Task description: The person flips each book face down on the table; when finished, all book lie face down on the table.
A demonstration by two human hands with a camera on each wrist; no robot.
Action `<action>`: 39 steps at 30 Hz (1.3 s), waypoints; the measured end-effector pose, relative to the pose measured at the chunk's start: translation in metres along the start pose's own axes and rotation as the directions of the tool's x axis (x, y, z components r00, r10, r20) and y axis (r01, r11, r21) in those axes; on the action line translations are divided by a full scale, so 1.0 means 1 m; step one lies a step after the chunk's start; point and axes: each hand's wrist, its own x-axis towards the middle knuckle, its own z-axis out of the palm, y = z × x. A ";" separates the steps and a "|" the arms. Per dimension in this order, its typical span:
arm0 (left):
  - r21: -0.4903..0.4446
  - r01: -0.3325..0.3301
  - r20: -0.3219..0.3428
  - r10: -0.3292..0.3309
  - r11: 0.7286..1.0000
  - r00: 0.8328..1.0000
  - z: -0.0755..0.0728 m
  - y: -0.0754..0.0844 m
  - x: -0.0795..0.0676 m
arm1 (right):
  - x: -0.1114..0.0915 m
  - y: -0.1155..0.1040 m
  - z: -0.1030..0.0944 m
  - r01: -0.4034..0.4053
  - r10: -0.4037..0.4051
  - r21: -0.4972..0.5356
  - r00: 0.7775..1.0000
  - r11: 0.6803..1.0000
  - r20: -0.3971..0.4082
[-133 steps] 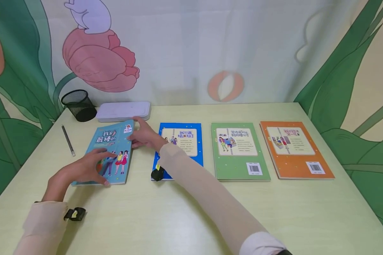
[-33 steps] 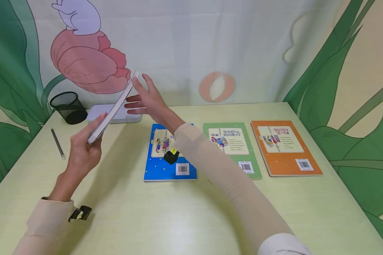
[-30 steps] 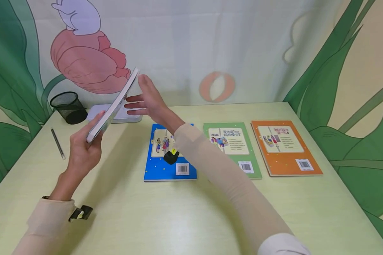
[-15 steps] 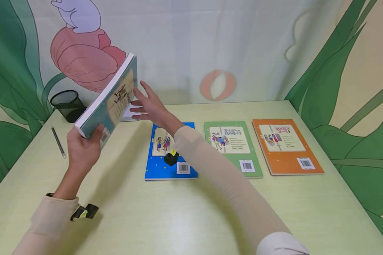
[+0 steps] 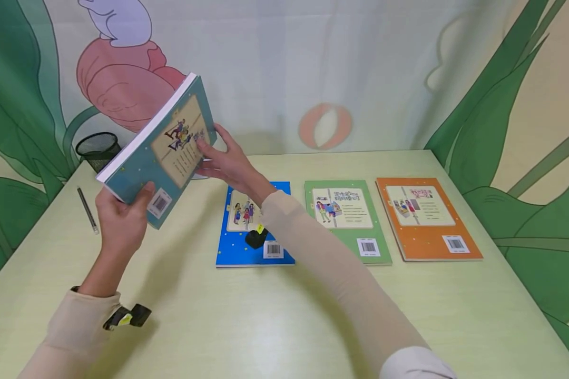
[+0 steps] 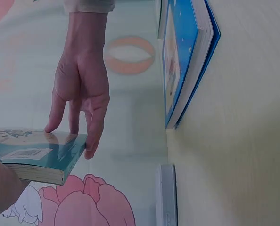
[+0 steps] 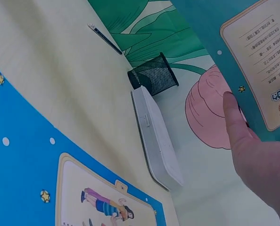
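A teal book [image 5: 170,152] is held tilted above the left part of the table, its back cover with picture panel and barcode facing me. My left hand [image 5: 123,221] grips its lower left corner, thumb on the back cover. At the opposite edge my right hand [image 5: 234,163] pinches the book, thumb on the cover and fingers behind. The left wrist view also shows the right hand [image 6: 83,89] at the book's [image 6: 41,155] far edge. Beneath the right forearm lies a blue book [image 5: 227,252], partly covered by the wrist.
A green book [image 5: 351,242] and an orange book [image 5: 427,242] lie in a row to the right. At the back left stand a black mesh pen holder [image 5: 97,150] and a pale pencil case [image 7: 154,136], mostly hidden behind the teal book in the head view. A pencil [image 5: 87,210] lies at the left.
The teal book has been lifted off the table and turned over, from front cover to back cover. My right hand, apart from it a second ago, now holds its right edge.
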 end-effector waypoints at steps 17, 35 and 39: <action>0.000 0.024 0.051 -0.024 1.000 0.998 0.005 0.001 -0.001 | -0.001 0.007 -0.005 0.041 -0.039 0.039 0.998 0.998 -0.047; -0.207 -0.056 -0.042 0.048 0.977 0.998 0.006 0.003 0.007 | -0.004 0.007 -0.012 0.075 -0.078 0.142 0.997 0.987 0.018; -0.236 -0.056 -0.024 0.052 0.970 0.998 0.003 0.004 0.009 | -0.006 0.008 -0.014 0.082 -0.086 0.149 0.996 0.985 0.019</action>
